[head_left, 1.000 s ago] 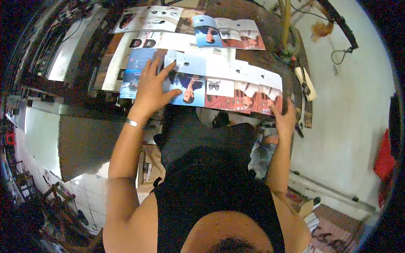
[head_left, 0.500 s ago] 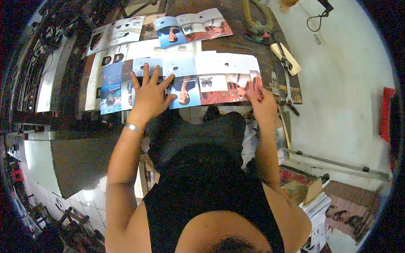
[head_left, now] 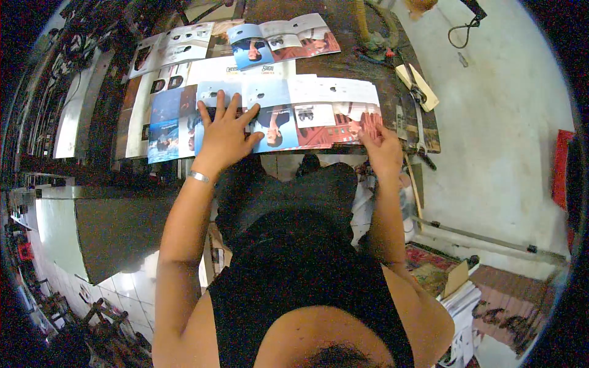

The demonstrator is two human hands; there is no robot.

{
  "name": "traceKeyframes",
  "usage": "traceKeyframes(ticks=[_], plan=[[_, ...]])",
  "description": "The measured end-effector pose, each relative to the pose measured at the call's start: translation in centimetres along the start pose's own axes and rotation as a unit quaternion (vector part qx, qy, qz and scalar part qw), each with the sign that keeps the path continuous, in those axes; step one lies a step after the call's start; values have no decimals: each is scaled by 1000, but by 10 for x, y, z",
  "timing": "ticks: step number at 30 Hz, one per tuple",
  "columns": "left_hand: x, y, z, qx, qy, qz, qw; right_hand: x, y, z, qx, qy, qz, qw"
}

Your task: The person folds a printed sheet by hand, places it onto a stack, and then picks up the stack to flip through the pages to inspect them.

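Note:
A long printed leaflet [head_left: 272,136] with blue and red photo panels lies along the near edge of the dark table, apparently on top of other sheets. My left hand [head_left: 224,140] rests flat on its left part, fingers spread wide. At the leaflet's right end, my right hand [head_left: 383,150] has its thumb and fingers closed on the edge. Just beyond lies a second, similar folded leaflet [head_left: 283,42], on top of larger printed sheets [head_left: 211,69].
A wooden block [head_left: 425,92] and a dark-handled metal tool [head_left: 421,138] lie at the table's right side. A pale wall [head_left: 491,153] stands to the right. A box-like cabinet [head_left: 123,233] is at lower left, and stacked papers [head_left: 460,313] are at lower right.
My left hand has shifted slightly to the right, still spread on the leaflet. Near my right hand, the leaflet's lower edge has moved up a little, showing red print beneath. The view has shifted slightly.

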State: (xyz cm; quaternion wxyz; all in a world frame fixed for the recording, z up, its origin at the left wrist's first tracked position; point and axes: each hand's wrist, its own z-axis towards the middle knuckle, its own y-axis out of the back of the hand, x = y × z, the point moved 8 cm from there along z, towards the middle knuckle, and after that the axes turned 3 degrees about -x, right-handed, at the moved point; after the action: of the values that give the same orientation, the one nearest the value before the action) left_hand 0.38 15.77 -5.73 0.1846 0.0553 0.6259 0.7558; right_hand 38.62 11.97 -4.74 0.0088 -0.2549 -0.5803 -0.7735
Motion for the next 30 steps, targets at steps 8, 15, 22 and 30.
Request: traceKeyframes(ticks=[8,15,22,30], plan=[[-2,-1,3,12,7,7,1000,24,-8,-12,-37,37,-103,993],[-4,-5,3,8,-4,16,1000,21,-19,-15,-103,114,-66,986],[-8,14,8,-41,-22,-72,996,58,-17,-6,61,75,588,803],[-13,4,6,-19,-24,-98,995,99,-41,-11,299,59,645,701]])
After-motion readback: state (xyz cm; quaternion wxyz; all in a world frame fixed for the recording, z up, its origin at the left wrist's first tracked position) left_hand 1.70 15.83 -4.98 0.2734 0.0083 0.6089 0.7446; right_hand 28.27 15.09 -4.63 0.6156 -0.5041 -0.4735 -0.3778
